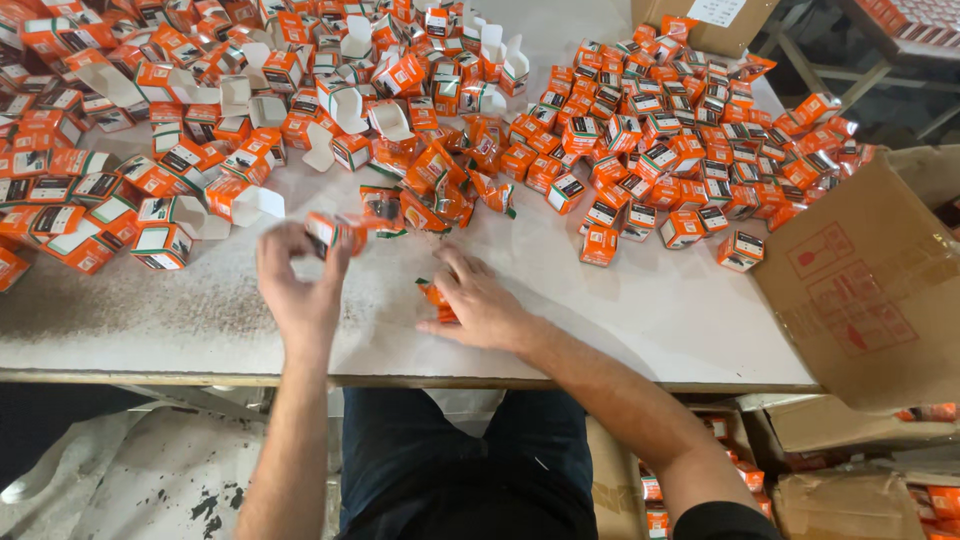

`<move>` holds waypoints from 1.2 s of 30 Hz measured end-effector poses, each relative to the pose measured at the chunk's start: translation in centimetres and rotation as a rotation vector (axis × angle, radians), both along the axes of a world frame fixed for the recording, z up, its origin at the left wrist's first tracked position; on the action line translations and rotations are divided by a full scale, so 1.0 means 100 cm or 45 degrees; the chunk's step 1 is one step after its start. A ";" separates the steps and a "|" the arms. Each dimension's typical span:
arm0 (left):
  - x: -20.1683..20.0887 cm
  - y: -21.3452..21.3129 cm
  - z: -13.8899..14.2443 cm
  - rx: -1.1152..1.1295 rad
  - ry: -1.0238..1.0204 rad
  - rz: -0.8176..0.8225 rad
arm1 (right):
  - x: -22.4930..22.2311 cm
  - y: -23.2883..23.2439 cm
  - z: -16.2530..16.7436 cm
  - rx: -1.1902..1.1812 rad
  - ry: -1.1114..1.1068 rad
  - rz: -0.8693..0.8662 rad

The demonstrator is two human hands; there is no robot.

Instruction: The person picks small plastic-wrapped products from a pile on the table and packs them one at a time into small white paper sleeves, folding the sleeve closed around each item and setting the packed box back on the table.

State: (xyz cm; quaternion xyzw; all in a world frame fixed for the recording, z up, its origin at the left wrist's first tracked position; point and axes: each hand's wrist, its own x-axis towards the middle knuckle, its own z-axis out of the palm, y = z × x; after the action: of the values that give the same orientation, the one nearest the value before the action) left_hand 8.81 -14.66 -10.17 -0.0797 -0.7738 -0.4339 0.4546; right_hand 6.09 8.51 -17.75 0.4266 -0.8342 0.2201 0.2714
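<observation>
My left hand point(298, 282) is raised over the white table point(640, 320) and holds a small orange box point(335, 232) by its end, blurred by motion. Flat on the table, my right hand point(478, 300) covers a small orange packet point(434, 296), whose edge shows under the fingers. Just beyond both hands lies a loose heap of orange packets point(440, 195).
Open orange boxes with white flaps point(200, 215) fill the left and back of the table. Closed orange boxes point(680, 150) spread over the back right. A large brown carton point(870, 290) stands at the right edge. More cartons sit on the floor below.
</observation>
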 end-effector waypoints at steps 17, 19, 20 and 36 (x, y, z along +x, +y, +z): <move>0.072 0.056 -0.105 0.328 -0.372 -0.962 | 0.064 0.066 -0.014 -0.575 -0.361 -0.249; 0.075 0.058 -0.100 0.046 -0.332 -0.975 | 0.066 0.067 -0.018 -0.680 -0.436 -0.347; 0.076 0.059 -0.097 -0.096 -0.311 -0.982 | 0.068 0.067 -0.019 -0.735 -0.497 -0.395; 0.079 0.063 -0.059 -0.834 -0.008 -0.583 | 0.095 0.060 0.030 -0.400 -0.398 -0.179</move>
State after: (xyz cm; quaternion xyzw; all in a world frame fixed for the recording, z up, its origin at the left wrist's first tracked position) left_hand 16.74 -8.32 -16.04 -0.3895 -0.8348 -0.2546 0.2944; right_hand 15.59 14.52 -14.74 0.2805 -0.8493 0.3913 0.2167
